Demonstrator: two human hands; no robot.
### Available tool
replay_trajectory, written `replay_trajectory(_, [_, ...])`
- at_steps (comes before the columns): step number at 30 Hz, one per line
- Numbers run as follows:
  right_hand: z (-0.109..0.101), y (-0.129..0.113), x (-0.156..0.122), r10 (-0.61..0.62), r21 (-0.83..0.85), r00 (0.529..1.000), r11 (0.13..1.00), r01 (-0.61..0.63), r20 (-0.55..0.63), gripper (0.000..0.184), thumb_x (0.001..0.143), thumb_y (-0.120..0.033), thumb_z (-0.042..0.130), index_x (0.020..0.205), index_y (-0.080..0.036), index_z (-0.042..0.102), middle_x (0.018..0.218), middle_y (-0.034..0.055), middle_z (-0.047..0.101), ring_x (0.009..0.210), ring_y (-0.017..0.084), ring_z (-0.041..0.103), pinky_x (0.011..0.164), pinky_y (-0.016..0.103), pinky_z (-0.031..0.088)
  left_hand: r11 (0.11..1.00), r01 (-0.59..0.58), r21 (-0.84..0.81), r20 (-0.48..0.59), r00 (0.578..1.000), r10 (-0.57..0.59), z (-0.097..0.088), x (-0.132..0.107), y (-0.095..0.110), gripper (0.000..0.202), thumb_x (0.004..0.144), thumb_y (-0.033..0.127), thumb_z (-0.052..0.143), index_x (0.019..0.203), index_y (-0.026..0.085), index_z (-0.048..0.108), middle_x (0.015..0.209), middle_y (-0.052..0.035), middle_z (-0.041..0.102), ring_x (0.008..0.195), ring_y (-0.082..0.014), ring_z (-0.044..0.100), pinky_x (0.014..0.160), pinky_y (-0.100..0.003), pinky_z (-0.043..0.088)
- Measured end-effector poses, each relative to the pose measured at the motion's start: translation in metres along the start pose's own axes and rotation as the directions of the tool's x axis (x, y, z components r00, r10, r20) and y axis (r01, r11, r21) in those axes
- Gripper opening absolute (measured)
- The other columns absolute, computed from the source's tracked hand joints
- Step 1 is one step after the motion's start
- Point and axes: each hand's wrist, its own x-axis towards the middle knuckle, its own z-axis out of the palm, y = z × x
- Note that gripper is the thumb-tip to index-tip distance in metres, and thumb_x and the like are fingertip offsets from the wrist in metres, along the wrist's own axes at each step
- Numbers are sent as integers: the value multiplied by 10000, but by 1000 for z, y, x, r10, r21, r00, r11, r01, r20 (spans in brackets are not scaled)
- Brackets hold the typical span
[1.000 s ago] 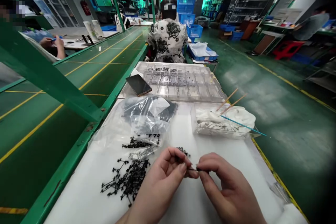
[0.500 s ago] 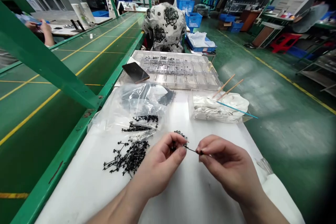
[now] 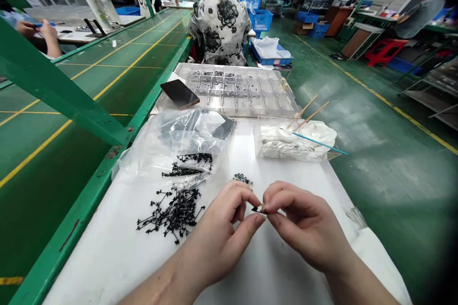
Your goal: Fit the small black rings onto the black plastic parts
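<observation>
Right hand [image 3: 306, 228] has a small black part [image 3: 256, 209] pinched btwn thumb and forefinger, front & center over the white table [image 3: 265, 271]. Left hand [image 3: 222, 228] is right up against it w/ thumb and index just apart around the part's other end, but tbh can't tell if those tips are gripping it.

Diff vs half a sec ago: my hands are closer together. Back then a thin bit of rod showed btwn them, now it's just a short dark end. My view's shifted a bit too, and the little heap of tiny rings [image 3: 242, 178] past my left fingers is less covered.

Count, near to far: 2 hands, 1 part btwn them. 1 loose pile of black parts [image 3: 179, 214] left of my left hand, way too tangled to count. 1 heap of rings, too small to count. 1 clear plastic bag [image 3: 139, 147] w/ more of the black stuff at its near end. 1 clear box [image 3: 256, 140] w/ white cloth [image 3: 318, 131] in it, plus 2 wooden sticks [image 3: 303, 110] and 1 blue stick [image 3: 320, 143] poking out. Then 1 phone [image 3: 180, 93] resting on the left end of 1 clear compartment tray [image 3: 282, 105]. Past that, 1 coworker [image 3: 222, 28] in a floral top, back to me, & 1 red stool [image 3: 386, 52] off right.
</observation>
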Motion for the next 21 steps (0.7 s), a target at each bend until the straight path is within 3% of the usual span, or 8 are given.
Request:
replay_trajectory(3, [-1,-1,0,-10,-42,1000,999,11,14,211,955,-69,700,989,-265,771,910,27,715,828,153,697,735,258,569,1000,12,-5,9,1000,-12,-1,1,0,71,1079,265,600,1121,243,654,1021,-11,630,765,-160,527,697,-304,414])
replay_trajectory(10, [-6,1,-1,0,-75,1000,997,1,16,146,970,-137,727,1012,-260,794,938,45,676,834,169,673,731,287,577,1000,11,25,78,997,-13,-4,4,2,176,1094,313,588,976,224,684,889,-10,657,808,-188,603,742,-309,435])
replay_trajectory(17, [-5,1,1,16,-45,998,999,-13,57,162,984,-156,716,1048,-274,807,957,43,675,843,166,671,743,291,578,1000,12,15,71,997,-13,-2,3,3,138,1084,297,597,1034,223,702,882,-3,671,782,-175,599,720,-290,440])
replay_trajectory(21, [-12,5,-2,18,-18,999,1000,-19,-37,125,978,-202,740,1071,-257,803,988,60,678,841,178,665,728,310,568,1000,24,15,38,999,-24,-4,3,4,108,1066,295,629,1017,231,700,829,16,648,727,-159,563,685,-280,413])
